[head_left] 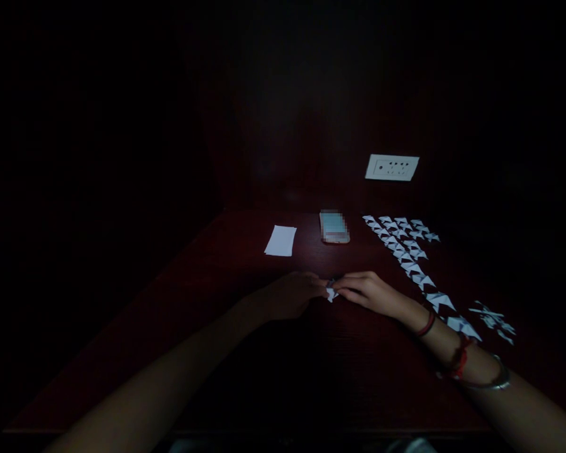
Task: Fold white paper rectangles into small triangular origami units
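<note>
The scene is very dark. My left hand [290, 294] and my right hand [370, 290] meet at the middle of a dark red table [217, 302]. Both pinch a small folded white paper piece [331, 290] between their fingertips. The fingers of each hand are closed on it. My right wrist carries red bands and a metal bangle.
Several folded paper pieces [408, 248] lie in rows at the right, with a few more at the far right [493, 318]. A white paper slip [280, 241] and a phone [334, 227] lie beyond my hands. A white wall socket [391, 167] sits on the back panel.
</note>
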Tool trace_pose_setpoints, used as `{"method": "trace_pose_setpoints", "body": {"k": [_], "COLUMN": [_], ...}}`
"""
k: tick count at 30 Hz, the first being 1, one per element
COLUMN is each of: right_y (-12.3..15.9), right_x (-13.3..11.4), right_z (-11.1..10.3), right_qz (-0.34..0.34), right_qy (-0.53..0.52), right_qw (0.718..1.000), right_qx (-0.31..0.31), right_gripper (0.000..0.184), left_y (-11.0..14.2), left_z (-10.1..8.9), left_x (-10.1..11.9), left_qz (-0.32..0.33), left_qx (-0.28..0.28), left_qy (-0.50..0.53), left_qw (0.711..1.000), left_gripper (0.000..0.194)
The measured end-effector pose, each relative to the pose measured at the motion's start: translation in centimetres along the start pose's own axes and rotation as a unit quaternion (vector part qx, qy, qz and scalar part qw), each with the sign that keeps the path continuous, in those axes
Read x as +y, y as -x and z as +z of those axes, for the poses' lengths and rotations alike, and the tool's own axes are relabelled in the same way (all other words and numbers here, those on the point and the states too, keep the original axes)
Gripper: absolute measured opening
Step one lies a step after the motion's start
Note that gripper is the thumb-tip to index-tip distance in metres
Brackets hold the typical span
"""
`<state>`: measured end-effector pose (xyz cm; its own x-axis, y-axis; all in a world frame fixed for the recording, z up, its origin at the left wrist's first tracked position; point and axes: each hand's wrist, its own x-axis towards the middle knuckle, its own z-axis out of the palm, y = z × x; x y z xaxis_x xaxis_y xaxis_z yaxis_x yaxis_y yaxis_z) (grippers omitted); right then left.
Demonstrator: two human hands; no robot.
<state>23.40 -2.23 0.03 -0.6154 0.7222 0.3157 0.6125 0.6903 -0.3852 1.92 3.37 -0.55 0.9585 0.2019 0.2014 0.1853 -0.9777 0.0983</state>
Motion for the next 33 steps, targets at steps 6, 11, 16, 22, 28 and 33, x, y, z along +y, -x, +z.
{"method": "trace_pose_setpoints", "body": {"k": [6, 11, 16, 22, 28, 33], "right_y": [-0.1, -0.1, -0.1, -0.4, -0.5, -0.7], "right_x": [-0.1, 0.0, 0.2, 0.4, 0.7, 0.9], "right_z": [0.2, 0.2, 0.1, 0.2, 0.7, 0.9], "right_qz": [0.011, 0.018, 0.026, 0.029, 0.043, 0.052], "right_qy": [-0.020, -0.042, 0.005, 0.013, 0.018, 0.017], "right_qw": [1.000, 0.999, 0.999, 0.999, 0.999, 0.998], "right_qx": [0.009, 0.012, 0.030, 0.013, 0.019, 0.020], "right_gripper": [0.016, 0.014, 0.017, 0.016, 0.013, 0.013], "left_y": [-0.1, -0.1, -0.1, 0.0, -0.2, -0.5], "left_z": [0.3, 0.3, 0.0, 0.5, 0.3, 0.1], "left_x": [-0.3, -0.4, -0.2, -0.6, -0.2, 0.1], "left_qz": [0.004, 0.010, 0.008, 0.018, 0.018, 0.024], "left_qx": [-0.002, 0.001, 0.007, 0.012, 0.017, 0.019], "left_qy": [-0.003, 0.000, -0.002, -0.005, -0.004, 0.000], "left_qw": [1.000, 1.000, 1.000, 1.000, 1.000, 1.000], "left_gripper": [0.052, 0.051, 0.050, 0.049, 0.047, 0.046]}}
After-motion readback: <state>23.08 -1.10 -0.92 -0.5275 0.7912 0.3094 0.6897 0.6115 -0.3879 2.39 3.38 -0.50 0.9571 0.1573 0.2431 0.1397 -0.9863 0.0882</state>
